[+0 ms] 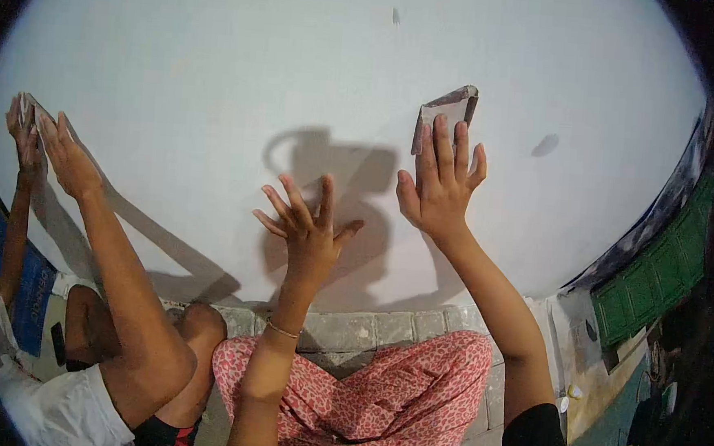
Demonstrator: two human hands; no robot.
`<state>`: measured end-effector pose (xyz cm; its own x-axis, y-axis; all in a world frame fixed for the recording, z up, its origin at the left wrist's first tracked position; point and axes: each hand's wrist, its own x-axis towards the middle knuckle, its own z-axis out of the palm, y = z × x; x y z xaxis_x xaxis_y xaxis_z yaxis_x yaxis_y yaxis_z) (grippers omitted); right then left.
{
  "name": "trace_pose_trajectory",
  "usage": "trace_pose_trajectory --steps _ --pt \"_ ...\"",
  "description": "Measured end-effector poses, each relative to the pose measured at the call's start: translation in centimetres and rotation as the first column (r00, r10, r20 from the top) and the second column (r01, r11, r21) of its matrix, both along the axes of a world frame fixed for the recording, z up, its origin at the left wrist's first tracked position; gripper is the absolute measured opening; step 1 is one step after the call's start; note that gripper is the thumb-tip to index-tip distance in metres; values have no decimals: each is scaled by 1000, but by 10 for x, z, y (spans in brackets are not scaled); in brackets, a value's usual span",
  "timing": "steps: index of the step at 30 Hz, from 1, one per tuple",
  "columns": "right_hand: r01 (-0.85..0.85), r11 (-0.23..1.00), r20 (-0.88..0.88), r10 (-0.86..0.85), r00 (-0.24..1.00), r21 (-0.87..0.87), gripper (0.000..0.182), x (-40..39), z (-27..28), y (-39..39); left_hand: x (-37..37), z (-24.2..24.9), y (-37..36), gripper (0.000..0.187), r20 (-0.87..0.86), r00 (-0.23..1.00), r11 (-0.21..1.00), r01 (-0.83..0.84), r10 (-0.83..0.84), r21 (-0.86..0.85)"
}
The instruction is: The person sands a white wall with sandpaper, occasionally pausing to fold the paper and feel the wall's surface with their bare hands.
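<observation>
My right hand [442, 187] lies with fingers stretched over a piece of sandpaper [455, 108], holding it flat against the white wall [499, 44]. The sheet is pale in the middle, with brown-grey, curled edges. Its lower part is hidden under my fingers. My left hand [307, 232] is open and holds nothing; its fingers are spread, pointing up in front of the wall. A thin bracelet [283, 330] circles the left wrist.
At the left, a co-worker sits with both hands [68, 156] raised to the wall. A blue box [30, 285] is behind them. Grey paving blocks [350, 332] run along the wall's foot. A green panel [653, 266] stands at right. Shadows fall across the wall.
</observation>
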<state>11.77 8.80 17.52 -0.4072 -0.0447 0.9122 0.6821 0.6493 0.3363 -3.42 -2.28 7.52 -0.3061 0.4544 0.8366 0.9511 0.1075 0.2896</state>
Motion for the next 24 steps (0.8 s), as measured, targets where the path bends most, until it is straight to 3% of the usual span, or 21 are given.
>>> trace_pose_trajectory --steps 11,13,14,16,17,18,19,21,22,24 --pt "9 1000 -27 -9 1000 -20 56 -4 -1 0 6 3 -2 101 -20 1000 997 -9 7 -80" --pt "26 999 -22 -27 999 -22 56 -2 -2 1 19 3 0 94 80 997 997 17 -23 72" --pt "17 1000 -21 -18 1000 -11 57 -2 -2 2 27 -2 3 94 81 996 997 35 -40 67" --pt "-5 1000 -40 4 999 -24 59 -1 -1 0 49 -15 6 72 -30 982 945 188 -186 268" --pt "-13 999 -38 12 999 -33 60 -1 -2 -1 67 -21 2 57 -96 966 923 257 -239 286" --pt "-25 999 -38 23 999 -37 60 -1 -2 -2 81 -27 -2 56 -235 919 889 375 -318 265" --pt "-28 999 -41 27 999 -40 61 -2 -2 -2 96 -21 -8 55 -275 813 794 571 -513 207" --pt "-30 1000 -27 30 999 -4 61 -3 -2 0 126 -15 -18 58 -239 698 724 688 -675 -37" --pt "-28 999 -10 28 1000 28 61 -2 -2 1 141 -11 -21 58 -241 698 724 689 -674 -33" --pt "-35 999 -12 35 999 42 61 -2 -1 1 164 -7 -26 64 257 638 607 770 -726 -196"
